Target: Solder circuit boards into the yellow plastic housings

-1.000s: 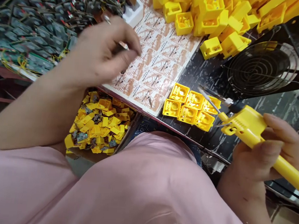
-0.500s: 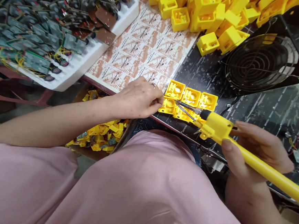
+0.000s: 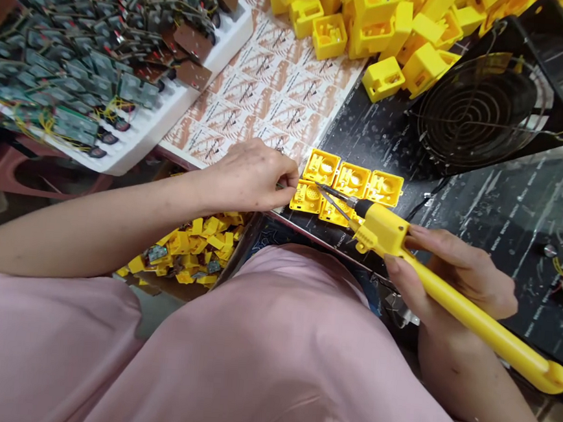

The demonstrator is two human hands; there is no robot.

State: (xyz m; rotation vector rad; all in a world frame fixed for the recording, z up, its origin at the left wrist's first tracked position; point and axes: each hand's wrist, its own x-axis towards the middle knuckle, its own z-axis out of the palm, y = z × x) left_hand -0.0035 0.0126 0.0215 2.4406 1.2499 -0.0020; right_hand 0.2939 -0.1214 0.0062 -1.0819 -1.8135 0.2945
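Head view: we look down over a lap in pink cloth (image 3: 295,342) at a dark surface (image 3: 461,212), where two bare hands meet at a small group of yellow casings (image 3: 352,179).
Left hand (image 3: 255,176): its grip is drawn together, thumb against forefinger, just beside the front-left casing (image 3: 305,204); whether something thin is pinched there we cannot tell.
Right hand (image 3: 481,272): its grip is clamped round a yellow tool (image 3: 463,311), whose metal tip (image 3: 343,197) and thin metal tube (image 3: 338,206) slant leftward and converge over that same casing; contact is too small to judge.
Laid-out casings: they sit hollow side up, close together in two rows near the surface's front edge; we make out three behind and two in front, the tool covering what lies to the right of those two.
Done: setting out this group looks complete to us, and we judge the work to be under way at the front-left casing. Whether the others have been worked on we cannot tell.
Left: a large pile of yellow casings (image 3: 378,33) lies beyond, beside a black fan (image 3: 464,115), and circuit boards (image 3: 59,57) crowd a white foam tray (image 3: 169,114). From such numbers, we judge this group a small share of the whole.
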